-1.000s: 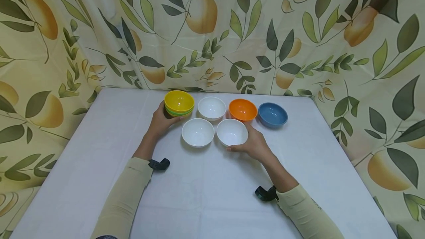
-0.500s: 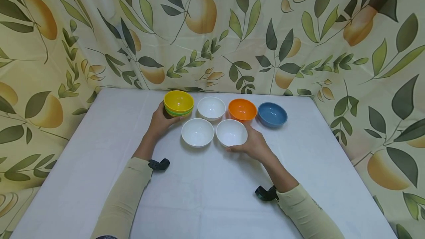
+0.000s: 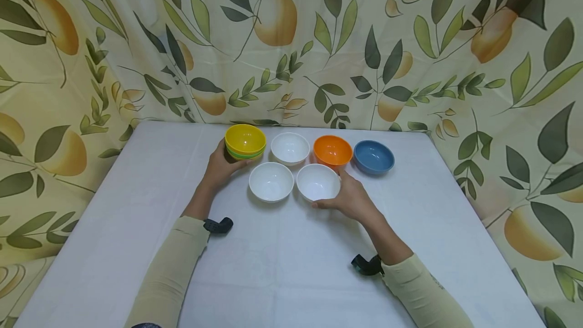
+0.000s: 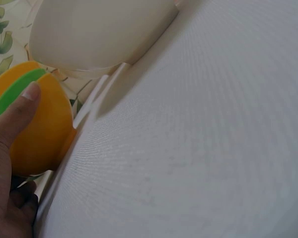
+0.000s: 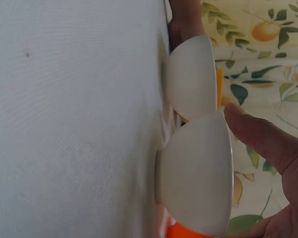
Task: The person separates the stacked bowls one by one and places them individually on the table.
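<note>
Close quarters, easy knocks

Left hand (image 3: 220, 167) clamps the leftmost bowl stack (image 3: 246, 140); tilting could topple it. The nearer-right white bowl (image 3: 318, 182) is pinched in the right hand (image 3: 351, 197), some fingertips apparently hidden; a nudge could jar the orange bowl (image 3: 332, 150) just behind.

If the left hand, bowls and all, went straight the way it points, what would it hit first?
Probably the patterned cloth behind the table; no other bowl shows in line past the stack the left hand holds. Depth is unclear.

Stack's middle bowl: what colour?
The middle bowl is green, clearest in the left wrist view.
</note>
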Tool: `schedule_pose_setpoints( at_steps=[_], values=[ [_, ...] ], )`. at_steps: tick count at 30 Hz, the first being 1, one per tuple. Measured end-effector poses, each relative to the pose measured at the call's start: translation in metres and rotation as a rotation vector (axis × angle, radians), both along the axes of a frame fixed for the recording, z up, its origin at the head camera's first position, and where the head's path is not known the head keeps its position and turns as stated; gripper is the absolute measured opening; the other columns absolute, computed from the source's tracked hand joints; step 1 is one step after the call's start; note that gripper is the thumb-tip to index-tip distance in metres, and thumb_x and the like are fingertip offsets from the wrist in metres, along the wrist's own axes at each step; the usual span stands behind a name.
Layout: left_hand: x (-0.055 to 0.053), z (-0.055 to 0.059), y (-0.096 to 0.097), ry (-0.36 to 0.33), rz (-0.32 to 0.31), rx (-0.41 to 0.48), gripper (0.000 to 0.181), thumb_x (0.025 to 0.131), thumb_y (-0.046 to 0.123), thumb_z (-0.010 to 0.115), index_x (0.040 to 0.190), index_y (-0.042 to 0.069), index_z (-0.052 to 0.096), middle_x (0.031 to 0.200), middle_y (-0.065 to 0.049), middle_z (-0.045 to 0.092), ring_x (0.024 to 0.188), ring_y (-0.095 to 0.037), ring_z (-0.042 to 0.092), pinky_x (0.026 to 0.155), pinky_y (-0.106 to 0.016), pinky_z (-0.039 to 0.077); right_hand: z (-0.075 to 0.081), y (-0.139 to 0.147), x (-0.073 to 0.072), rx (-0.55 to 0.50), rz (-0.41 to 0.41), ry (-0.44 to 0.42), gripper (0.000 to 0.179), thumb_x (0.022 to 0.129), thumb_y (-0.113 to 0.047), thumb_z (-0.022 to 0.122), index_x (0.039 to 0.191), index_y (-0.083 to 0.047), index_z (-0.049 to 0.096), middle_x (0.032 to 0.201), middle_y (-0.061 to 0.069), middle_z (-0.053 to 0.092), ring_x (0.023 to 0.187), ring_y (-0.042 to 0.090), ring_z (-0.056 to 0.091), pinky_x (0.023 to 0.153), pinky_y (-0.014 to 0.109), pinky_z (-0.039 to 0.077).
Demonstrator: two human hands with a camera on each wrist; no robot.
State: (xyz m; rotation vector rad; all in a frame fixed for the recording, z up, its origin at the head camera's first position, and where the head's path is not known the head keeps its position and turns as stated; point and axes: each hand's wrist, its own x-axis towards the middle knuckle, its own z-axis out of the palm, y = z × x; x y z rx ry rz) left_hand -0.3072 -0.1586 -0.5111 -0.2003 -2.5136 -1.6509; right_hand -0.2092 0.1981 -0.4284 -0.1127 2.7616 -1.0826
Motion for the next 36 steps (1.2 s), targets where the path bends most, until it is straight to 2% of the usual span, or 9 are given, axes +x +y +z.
schedule_pose_setpoints(
  at_steps=[22,31,36],
  values=[
    [0.001,0.002,0.0,-0.027,0.0,0.013,0.105,0.084,0.034,0.091,0.165,0.011,0.027,0.165,-0.011,0.038,0.153,-0.03,0.033,0.128,-0.052,0.019,0.017,-0.001,0.007,0.011,-0.005,0.032,0.114,0.072,-0.037,0.099,0.158,-0.002,0.034,0.149,0.023,0.053,0.132,0.044,0.051,0.111,0.068,0.042],
    [-0.001,0.001,-0.002,-0.011,0.011,0.01,0.106,0.084,0.034,0.091,0.165,0.01,0.027,0.166,-0.012,0.038,0.154,-0.03,0.032,0.128,-0.052,0.018,0.018,-0.007,0.008,-0.014,-0.013,0.054,0.105,0.077,-0.046,0.094,0.156,-0.002,0.039,0.144,0.022,0.056,0.128,0.042,0.053,0.106,0.065,0.048],
    [-0.002,-0.001,-0.002,-0.013,0.001,0.005,0.107,0.085,0.035,0.09,0.166,0.011,0.026,0.167,-0.012,0.036,0.155,-0.029,0.03,0.129,-0.052,0.016,0.019,-0.012,0.009,0.024,-0.035,0.045,0.114,0.079,-0.052,0.091,0.16,0.003,0.032,0.153,0.027,0.048,0.134,0.045,0.049,0.109,0.065,0.046]
  ],
)
